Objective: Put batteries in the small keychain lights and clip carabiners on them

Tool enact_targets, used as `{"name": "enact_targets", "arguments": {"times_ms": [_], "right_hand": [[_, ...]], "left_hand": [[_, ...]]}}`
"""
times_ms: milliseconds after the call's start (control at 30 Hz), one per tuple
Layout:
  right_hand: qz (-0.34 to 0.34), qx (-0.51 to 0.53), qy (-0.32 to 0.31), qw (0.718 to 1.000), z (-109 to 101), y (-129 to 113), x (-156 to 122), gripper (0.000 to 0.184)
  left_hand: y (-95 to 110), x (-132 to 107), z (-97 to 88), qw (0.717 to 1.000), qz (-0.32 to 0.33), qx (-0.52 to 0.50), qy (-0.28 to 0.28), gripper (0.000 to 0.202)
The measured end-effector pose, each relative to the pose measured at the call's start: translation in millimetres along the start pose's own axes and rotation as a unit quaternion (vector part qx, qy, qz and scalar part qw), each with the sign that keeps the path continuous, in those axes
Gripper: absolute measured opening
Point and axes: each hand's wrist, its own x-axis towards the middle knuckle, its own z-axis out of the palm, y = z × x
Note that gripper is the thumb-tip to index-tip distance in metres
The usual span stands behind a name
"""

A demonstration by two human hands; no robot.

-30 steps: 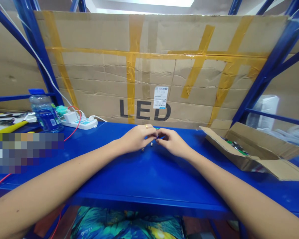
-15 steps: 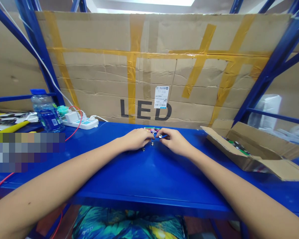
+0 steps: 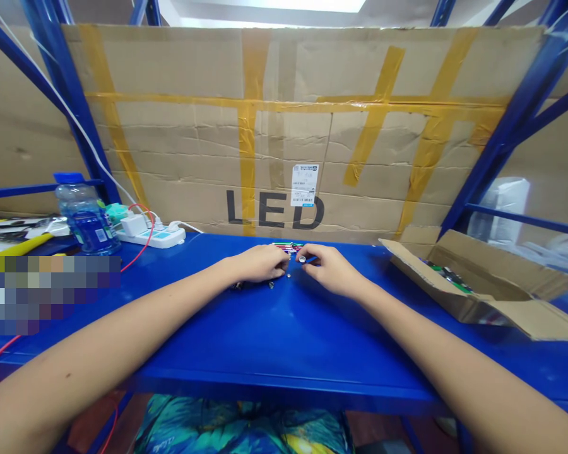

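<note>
Here, silver-ended piece (image 3: 303,259) in pinch of right hand (image 3: 331,268), left hand (image 3: 264,262) grip unclear

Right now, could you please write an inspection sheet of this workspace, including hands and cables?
Surface: blue tabletop, reflecting some light.
Work items: small silvery-ended part, loose metal pieces, multicoloured slender items behind the hands.
Clutter: blue-capped bottle, white power strip, open cardboard box with green-and-metal parts inside.
Hands: right hand, grip on the silvery-ended part; left hand, curled, contents unclear.
Cables: red cable, white cable, both on the left.
Surroundings: taped cardboard panel marked LED, blue metal frame.
</note>
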Motion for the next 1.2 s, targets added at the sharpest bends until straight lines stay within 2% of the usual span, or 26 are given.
{"name": "enact_targets", "arguments": {"times_ms": [67, 167, 267, 367, 600, 667, 767, 867, 1000, 1200], "right_hand": [[0.008, -0.001, 0.009, 1.0, 0, 1, 0, 0.024], [0.024, 0.0, 0.021, 1.0, 0, 1, 0, 0.023], [0.032, 0.017, 0.017, 0.999, 0, -2, 1, 0.023], [0.023, 0.052, 0.011, 0.998, 1, -7, 0, 0.026], [0.025, 0.082, 0.009, 0.996, 2, -4, 1, 0.019], [0.022, 0.08, 0.007, 0.996, 1, -3, 1, 0.019], [0.026, 0.065, 0.008, 0.998, 0, -1, 1, 0.018], [0.037, 0.043, 0.012, 0.998, -1, 0, 1, 0.018], [0.043, 0.021, 0.009, 0.999, -1, -2, 2, 0.016], [0.041, 0.003, -0.005, 0.999, 0, -4, 2, 0.016]], "left_hand": [[0, -3, -2.6, 0.999, -0.016, 0.018, 0.031, 0.011], [2, -7, -4.2, 0.986, -0.007, -0.008, 0.164, 0.015], [9, -9, -4.0, 0.957, 0.034, -0.056, 0.281, 0.016], [16, -9, -2.8, 0.946, 0.074, -0.057, 0.311, 0.018], [19, -11, -2.3, 0.961, 0.099, -0.04, 0.256, 0.022], [18, -13, -4.1, 0.964, 0.08, -0.051, 0.246, 0.022], [17, -15, -6.3, 0.972, 0.013, -0.063, 0.226, 0.022], [15, -14, -4.0, 0.985, -0.019, -0.037, 0.165, 0.021], [13, -10, 6.2, 0.997, 0.004, -0.033, 0.069, 0.022], [17, -3, 11.8, 0.998, -0.007, -0.047, 0.034, 0.02]]}}
